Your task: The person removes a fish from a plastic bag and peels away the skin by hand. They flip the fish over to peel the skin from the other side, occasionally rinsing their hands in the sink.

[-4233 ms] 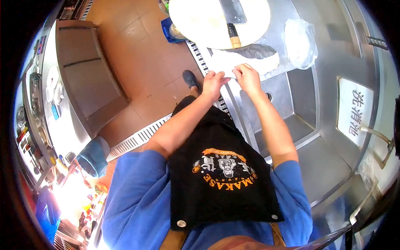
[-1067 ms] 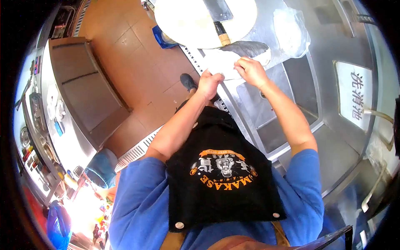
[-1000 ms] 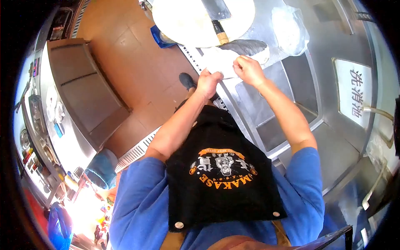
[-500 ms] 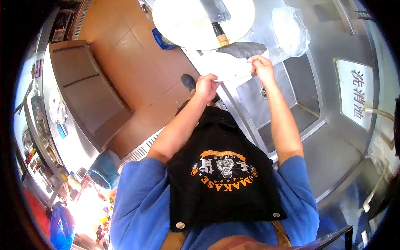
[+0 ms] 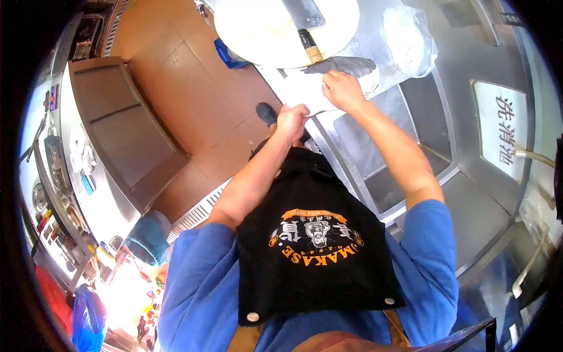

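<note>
A thin white sheet, judged light, limp and easily torn, is held at the counter's front edge beside the sink, pinched along its near edge by the left hand and the right hand.

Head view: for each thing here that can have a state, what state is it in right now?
White sheet: held flat at the counter edge by both hands.
Left hand: closed on the sheet's near edge.
Right hand: closed on the sheet's far part.
Cleaver: lying untouched on the round board.
Sink: no water visible.
Plastic bag: lying crumpled on the counter.
</note>
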Available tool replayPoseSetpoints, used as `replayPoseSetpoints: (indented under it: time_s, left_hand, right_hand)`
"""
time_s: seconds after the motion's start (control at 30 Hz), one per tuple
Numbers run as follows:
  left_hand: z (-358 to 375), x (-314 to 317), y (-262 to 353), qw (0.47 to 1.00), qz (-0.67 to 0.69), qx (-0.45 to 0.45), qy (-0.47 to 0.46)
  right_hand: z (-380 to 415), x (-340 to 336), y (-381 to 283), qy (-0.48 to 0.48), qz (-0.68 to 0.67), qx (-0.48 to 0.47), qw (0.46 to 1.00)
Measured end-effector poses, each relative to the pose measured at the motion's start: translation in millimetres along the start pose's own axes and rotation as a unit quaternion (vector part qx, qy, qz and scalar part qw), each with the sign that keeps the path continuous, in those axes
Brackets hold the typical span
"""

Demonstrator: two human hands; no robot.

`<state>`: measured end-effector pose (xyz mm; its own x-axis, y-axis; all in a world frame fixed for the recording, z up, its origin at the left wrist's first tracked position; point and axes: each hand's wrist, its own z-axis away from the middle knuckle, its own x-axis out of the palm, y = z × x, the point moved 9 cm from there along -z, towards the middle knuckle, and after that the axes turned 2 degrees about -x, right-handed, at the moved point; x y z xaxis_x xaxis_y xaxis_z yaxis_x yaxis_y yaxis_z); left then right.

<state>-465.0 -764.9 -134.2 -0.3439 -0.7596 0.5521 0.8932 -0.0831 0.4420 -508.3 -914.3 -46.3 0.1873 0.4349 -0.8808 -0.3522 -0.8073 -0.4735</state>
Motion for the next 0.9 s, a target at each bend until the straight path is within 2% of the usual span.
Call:
replayPoseSetpoints:
  time_s: [0.03,0.1,0.17,0.2,0.27,0.33,0.37,0.4,0.43,0.47,0.53,0.57,0.63,0.77,0.83,0.9]
  left_hand:
    - [0,-2,1,1.0,0.021,0.009,0.011]
    - [7,2,5,0.999,0.034,0.009,0.007]
    - [10,-1,10,0.999,0.043,0.011,0.007]
    - [7,1,10,0.999,0.049,0.007,-0.01]
    - [8,6,8,0.998,0.058,-0.003,-0.03]
    - [9,22,13,0.994,0.082,-0.021,-0.075]
    - [7,22,10,0.993,0.078,-0.026,-0.087]
    - [7,20,9,0.993,0.074,-0.027,-0.085]
    - [6,20,6,0.993,0.08,-0.028,-0.081]
    - [5,21,4,0.993,0.086,-0.03,-0.078]
    - [6,24,4,0.992,0.094,-0.03,-0.081]
    - [7,26,4,0.991,0.105,-0.03,-0.083]
    - [9,32,6,0.995,0.075,-0.015,-0.06]
    - [5,26,1,1.0,0.002,0.013,-0.008]
    - [2,22,-1,1.0,-0.001,0.015,0.001]
    - [1,15,-4,1.0,-0.006,0.015,0.012]
  right_hand:
    - [0,-4,10,0.03,0.005,0.052,0.998]
    - [23,-23,69,0.166,-0.012,0.213,0.963]
    - [54,-55,129,0.206,0.041,0.32,0.924]
    - [70,-58,150,0.209,-0.023,0.357,0.91]
    - [86,-71,138,0.222,-0.057,0.345,0.91]
    - [98,-40,138,0.202,-0.295,0.374,0.856]
    - [96,-26,123,0.203,-0.359,0.348,0.842]
    - [91,-23,103,0.163,-0.286,0.319,0.889]
    - [86,-14,84,0.143,-0.272,0.286,0.908]
    - [76,-10,61,0.138,-0.329,0.236,0.904]
    - [64,-10,33,0.107,-0.237,0.189,0.947]
    - [60,-12,24,0.11,-0.238,0.191,0.946]
    - [48,-20,-3,0.112,-0.161,0.112,0.974]
    - [40,-15,-4,0.113,-0.127,0.065,0.983]
    - [33,-5,-1,0.066,-0.104,0.038,0.992]
    - [28,-1,-3,0.044,-0.073,0.052,0.995]
